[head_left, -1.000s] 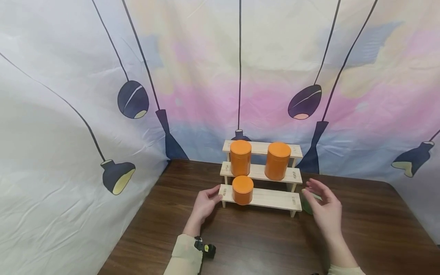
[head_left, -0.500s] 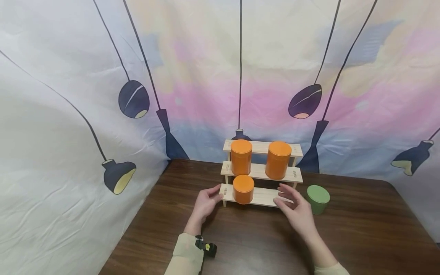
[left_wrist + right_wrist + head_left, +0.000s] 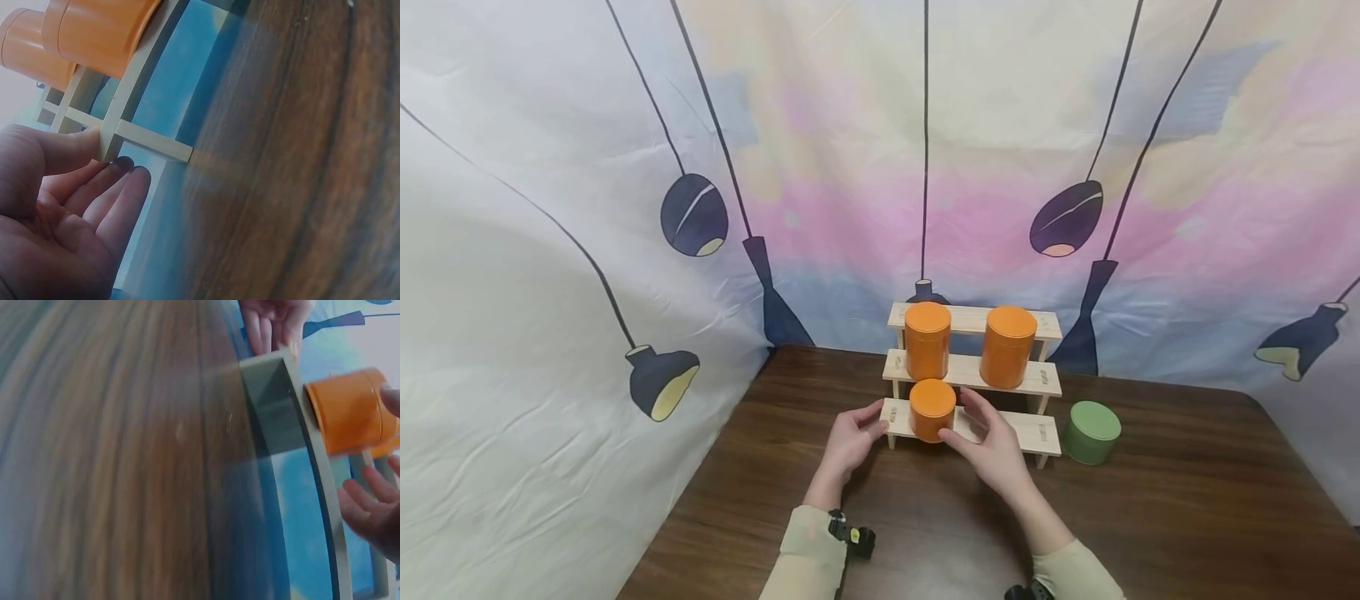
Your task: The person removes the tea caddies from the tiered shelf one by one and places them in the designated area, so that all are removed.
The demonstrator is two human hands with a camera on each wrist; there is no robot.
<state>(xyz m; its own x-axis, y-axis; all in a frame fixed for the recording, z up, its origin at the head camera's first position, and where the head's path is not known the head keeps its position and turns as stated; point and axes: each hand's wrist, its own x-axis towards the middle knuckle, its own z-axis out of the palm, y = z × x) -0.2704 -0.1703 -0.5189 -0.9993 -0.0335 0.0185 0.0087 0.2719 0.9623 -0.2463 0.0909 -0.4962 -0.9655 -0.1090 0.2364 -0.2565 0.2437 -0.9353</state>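
Observation:
A three-step wooden display rack [image 3: 1037,433] stands on the table. My left hand [image 3: 848,442] holds the left end of its lowest step, thumb on top and fingers below in the left wrist view. A short orange tin [image 3: 931,417] sits upright on that step, left of its middle. My right hand [image 3: 996,450] reaches to the tin's right side, thumb and fingers spread apart. In the right wrist view the thumb [image 3: 390,400] lies right at the tin's lid end, while the other fingers stand off its side. Two taller orange tins, the left one [image 3: 927,342] and the right one [image 3: 1007,347], stand upright on the middle step.
A green tin [image 3: 1092,432] stands on the dark wooden table [image 3: 1195,483], right of the rack. Behind the table hangs a cloth [image 3: 985,125] printed with lamps. Another pale cloth [image 3: 535,333] runs along the left side.
My right hand has moved left from beside the green tin, across the lowest step, to the short orange tin. The left hand keeps its hold on the rack.

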